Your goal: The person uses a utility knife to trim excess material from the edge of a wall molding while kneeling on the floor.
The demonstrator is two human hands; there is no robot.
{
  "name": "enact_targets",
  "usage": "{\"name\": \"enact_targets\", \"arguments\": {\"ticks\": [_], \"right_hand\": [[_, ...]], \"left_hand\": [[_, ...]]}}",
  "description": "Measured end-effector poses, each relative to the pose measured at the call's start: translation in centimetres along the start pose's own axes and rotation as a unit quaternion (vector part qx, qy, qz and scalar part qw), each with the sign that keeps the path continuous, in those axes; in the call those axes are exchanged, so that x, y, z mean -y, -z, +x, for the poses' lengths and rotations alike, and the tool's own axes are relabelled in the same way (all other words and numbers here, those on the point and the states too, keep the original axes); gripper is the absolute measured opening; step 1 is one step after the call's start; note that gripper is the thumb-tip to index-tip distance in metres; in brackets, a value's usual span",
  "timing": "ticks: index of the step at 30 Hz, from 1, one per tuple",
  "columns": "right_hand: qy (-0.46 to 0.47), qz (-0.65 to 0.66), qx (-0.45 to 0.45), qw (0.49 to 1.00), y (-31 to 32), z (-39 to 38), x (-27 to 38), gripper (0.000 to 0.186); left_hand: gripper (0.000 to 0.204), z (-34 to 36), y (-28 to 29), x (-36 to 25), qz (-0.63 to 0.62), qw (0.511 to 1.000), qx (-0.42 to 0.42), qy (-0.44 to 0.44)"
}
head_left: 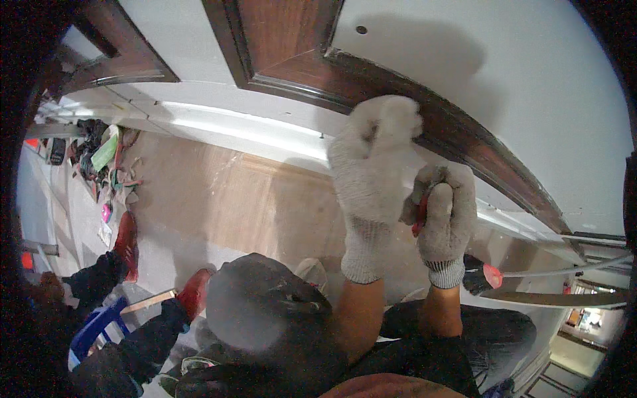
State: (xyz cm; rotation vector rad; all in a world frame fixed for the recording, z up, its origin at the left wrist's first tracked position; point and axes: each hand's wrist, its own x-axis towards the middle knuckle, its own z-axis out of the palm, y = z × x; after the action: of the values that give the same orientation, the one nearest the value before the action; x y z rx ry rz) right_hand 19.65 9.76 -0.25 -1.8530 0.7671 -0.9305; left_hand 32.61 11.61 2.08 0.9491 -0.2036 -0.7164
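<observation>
One small red object (420, 215) is gripped in the gloved right hand (446, 205), lying against the palm side with the thumb and curled fingers closed around it; most of it is hidden by the glove. The left hand (378, 142), also gloved, is placed farther off and to the left, its fingers bent over the dark brown trim (458, 136); whether anything is held in it cannot be told. Two pale gloves are counted, one per hand. One black-and-red brush head (483, 275) is seen to the right, and two red boots (126, 249) are seen to the left. The visible part of the red object is pointed near to far, its long axis tilted slightly, the near end leftward; which end is the tip cannot be made out.
</observation>
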Motion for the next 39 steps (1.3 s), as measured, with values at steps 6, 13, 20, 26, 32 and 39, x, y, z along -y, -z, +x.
{"name": "enact_targets", "arguments": {"ticks": [6, 13, 20, 26, 32, 39], "right_hand": [[0.064, -0.115, -0.036, 0.991, 0.4, 0.8, 1.1, 0.032], [-0.023, -0.101, -0.155, 0.983, 1.9, 2.4, 3.4, 0.025], [0.059, -0.128, -0.189, 0.972, -0.5, 3.4, 2.2, 0.018], [0.016, -0.164, -0.135, 0.977, -1.7, 2.4, 1.8, 0.023], [0.060, -0.220, -0.044, 0.973, -1.8, 1.6, 1.1, 0.020], [0.038, -0.103, -0.166, 0.980, -2.3, 1.5, 0.5, 0.021]], "left_hand": [[0.035, 1.1, -0.7, -0.1, -0.057, 0.998, -0.017, 0.022], [0.021, 1.0, 0.0, 2.0, 0.112, 0.989, 0.096, -0.009], [0.019, 0.4, 1.3, 1.4, -0.027, 0.979, 0.201, 0.037], [0.017, 0.5, 1.8, 1.8, 0.065, 0.986, 0.148, -0.035], [0.011, 0.0, 1.3, 0.6, 0.094, 0.989, 0.099, -0.059], [0.015, -0.1, 0.9, 1.0, 0.142, 0.979, 0.136, -0.060]]}}
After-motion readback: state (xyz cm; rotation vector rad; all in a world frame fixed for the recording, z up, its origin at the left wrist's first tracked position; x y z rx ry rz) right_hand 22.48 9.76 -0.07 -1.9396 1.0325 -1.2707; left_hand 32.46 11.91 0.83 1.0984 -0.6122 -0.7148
